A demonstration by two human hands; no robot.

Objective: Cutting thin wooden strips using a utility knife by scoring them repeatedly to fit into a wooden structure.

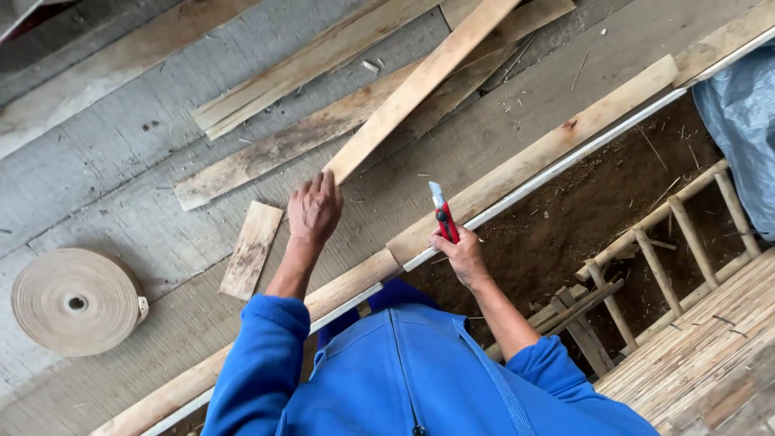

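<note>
The right hand (460,254) is closed around a red utility knife (443,216), its blade out and pointing away toward the far side, held just over the long wooden rail (533,161) that edges the platform. The left hand (315,208) rests with fingers curled loosely on the near end of a pale wooden plank (420,85), which runs diagonally off to the far right across the grey board floor (105,161). That plank looks stiff, dry and fairly light; I'd judge it best gripped at this near end, minding splinters along the rough edges. Under and beside it lie about three more weathered boards, and one short offcut (252,249) sits just left of the left wrist. A single roll of tan strapping tape (77,301) lies flat at the near left. To the right, below the rail, there is dark soil (565,226), one bamboo ladder (670,242) and a blue tarp (747,137).
</note>
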